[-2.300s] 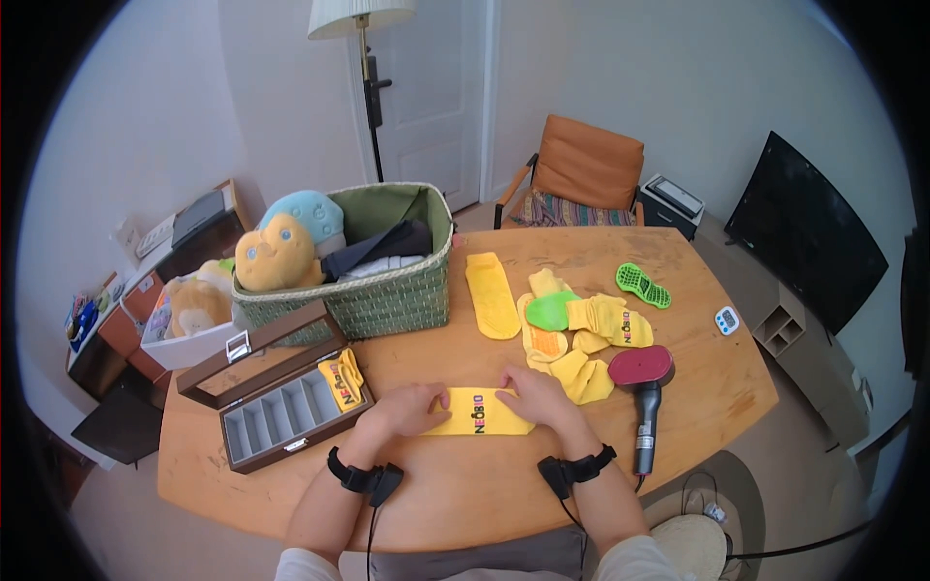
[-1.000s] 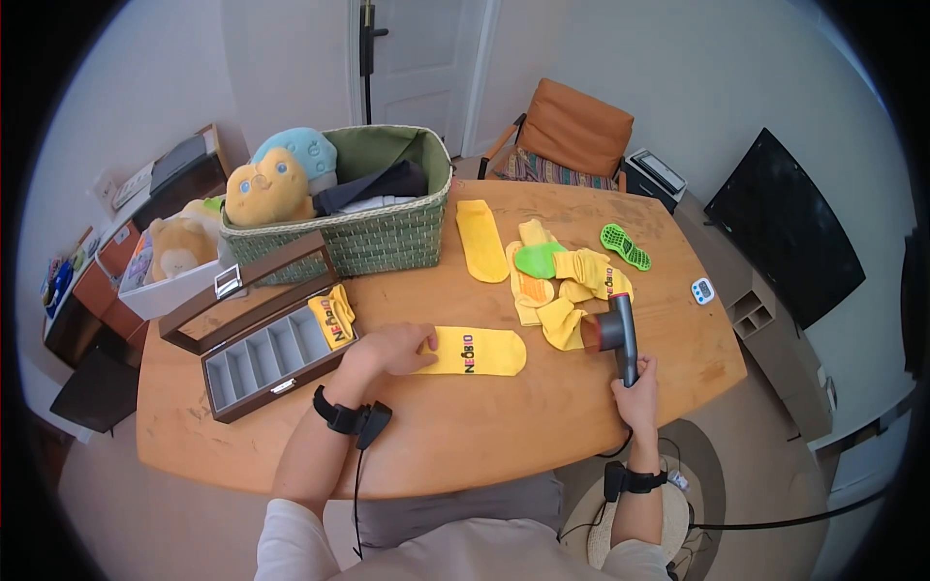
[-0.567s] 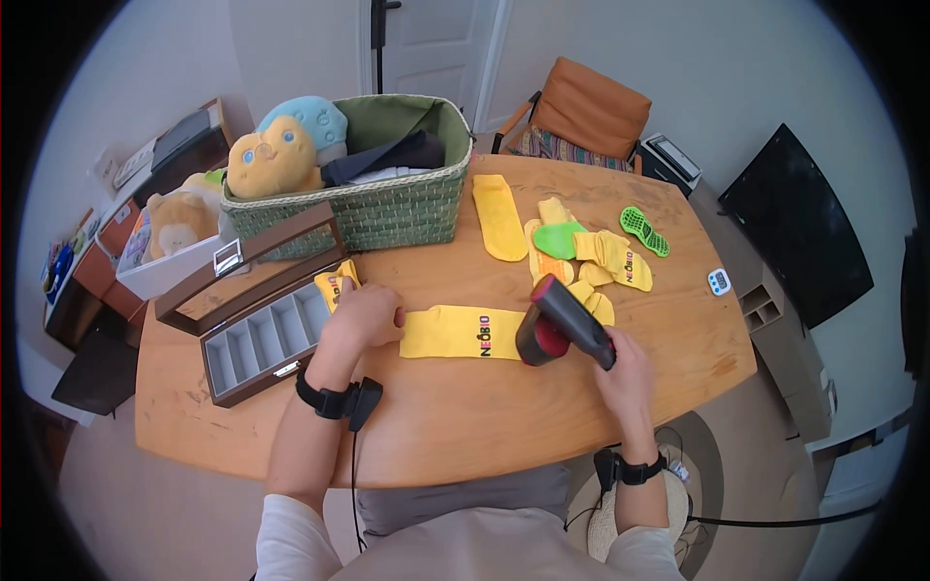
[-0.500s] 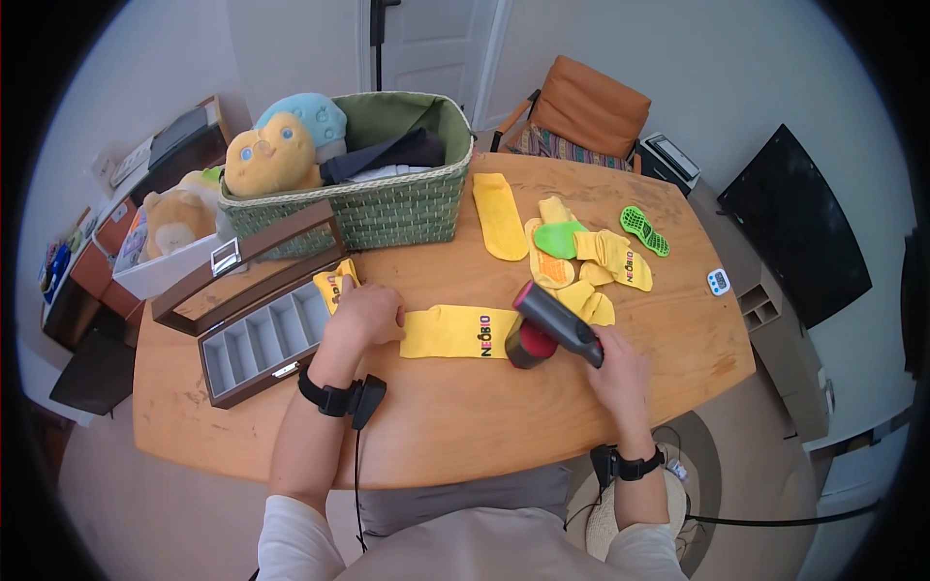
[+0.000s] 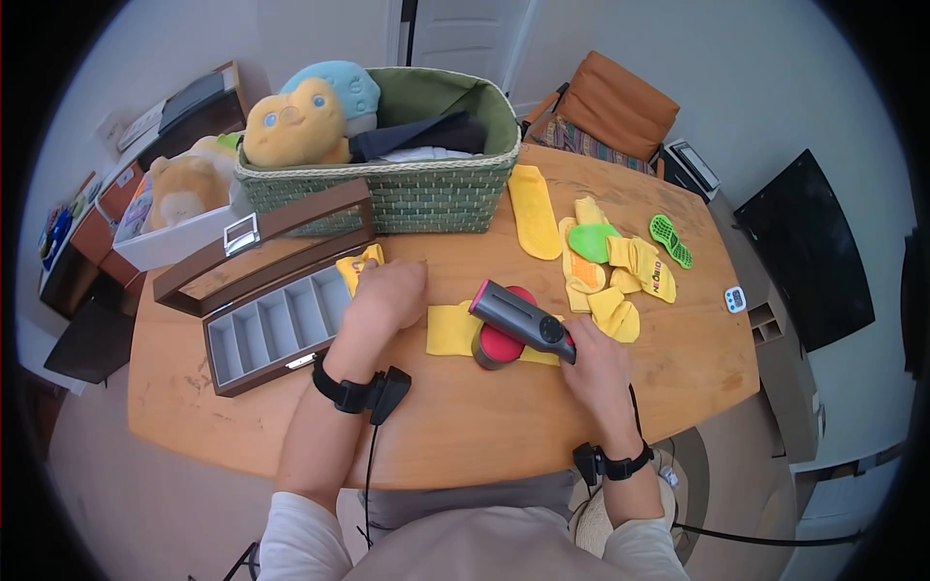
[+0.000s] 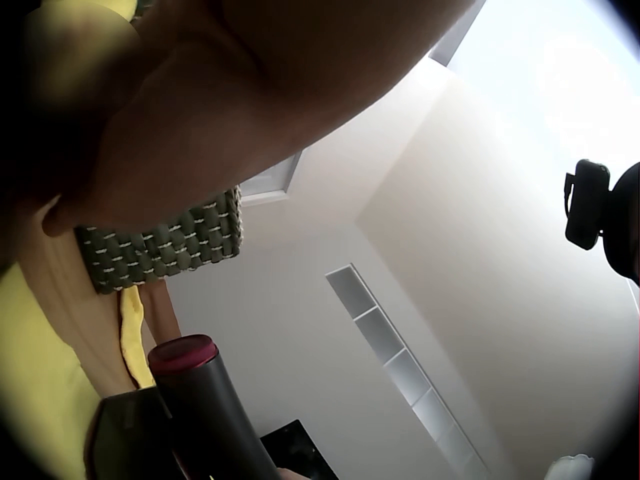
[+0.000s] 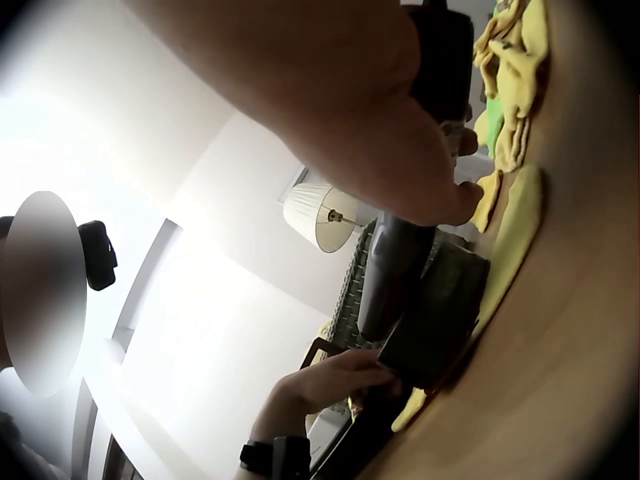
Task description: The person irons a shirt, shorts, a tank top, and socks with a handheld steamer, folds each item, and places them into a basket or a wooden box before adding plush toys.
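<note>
A yellow sock [image 5: 450, 329] lies flat across the table in front of the person. My right hand [image 5: 596, 373] grips the dark grey handle of a handheld garment steamer [image 5: 523, 320]. The steamer's red-and-black head sits over the middle of the sock and covers its lettering. My left hand [image 5: 392, 290] is at the sock's left end, beside the box; in the right wrist view its fingers reach toward the steamer's head. A yellow cuff of sock shows past the head in that view.
A brown compartment box [image 5: 281, 329] stands with its lid up, a folded sock [image 5: 358, 266] in its end compartment. Behind is a woven basket [image 5: 426, 198] with plush toys. More socks [image 5: 591, 257], a green insole-shaped piece [image 5: 670, 240] and a small timer [image 5: 735, 299] lie rightward.
The right hand let go of the sock, picked up the steamer and brought it left over the sock. The left hand stayed by the sock's left end. The head view shifted.
</note>
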